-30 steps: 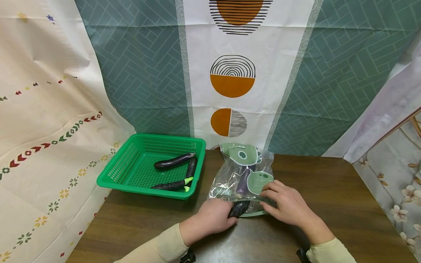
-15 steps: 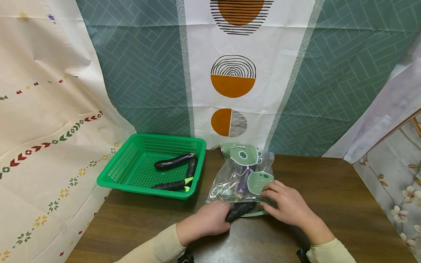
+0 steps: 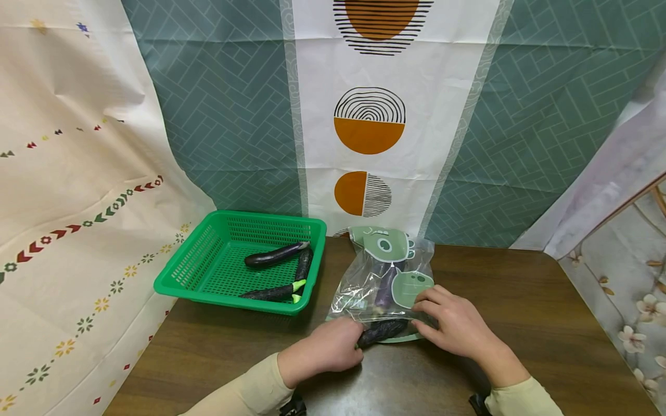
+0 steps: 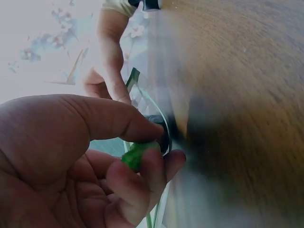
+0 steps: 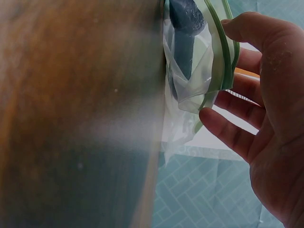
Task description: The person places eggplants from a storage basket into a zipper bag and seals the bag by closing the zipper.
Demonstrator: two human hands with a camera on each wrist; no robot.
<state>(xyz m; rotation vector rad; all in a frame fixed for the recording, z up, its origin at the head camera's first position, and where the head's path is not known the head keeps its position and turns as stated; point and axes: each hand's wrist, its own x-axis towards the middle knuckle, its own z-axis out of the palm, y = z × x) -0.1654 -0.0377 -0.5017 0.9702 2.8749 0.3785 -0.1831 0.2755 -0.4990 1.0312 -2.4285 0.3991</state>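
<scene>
My left hand point(image 3: 333, 345) pinches the green end point(image 4: 138, 156) of a dark, wrinkled, long vegetable point(image 3: 382, 332). The vegetable's far part lies in the mouth of a clear zip bag point(image 3: 359, 283) printed with green cartoon shapes. Inside the bag, a purple eggplant point(image 3: 385, 287) shows through the plastic. My right hand point(image 3: 451, 320) holds the bag's near right edge, thumb in front and fingers behind. In the right wrist view, the green zip strip point(image 5: 227, 52) stands open beside that thumb.
At the left sits a green perforated basket point(image 3: 171, 287). It holds a purple eggplant point(image 3: 276, 255) and several dark vegetables point(image 3: 267, 293) with bright green ends. A patterned curtain point(image 3: 250, 144) hangs behind the brown wooden table point(image 3: 520, 306).
My left hand has shifted slightly left and back toward its end of the dark vegetable, and more of the vegetable shows in the bag's mouth. My right hand and the basket stay put.
</scene>
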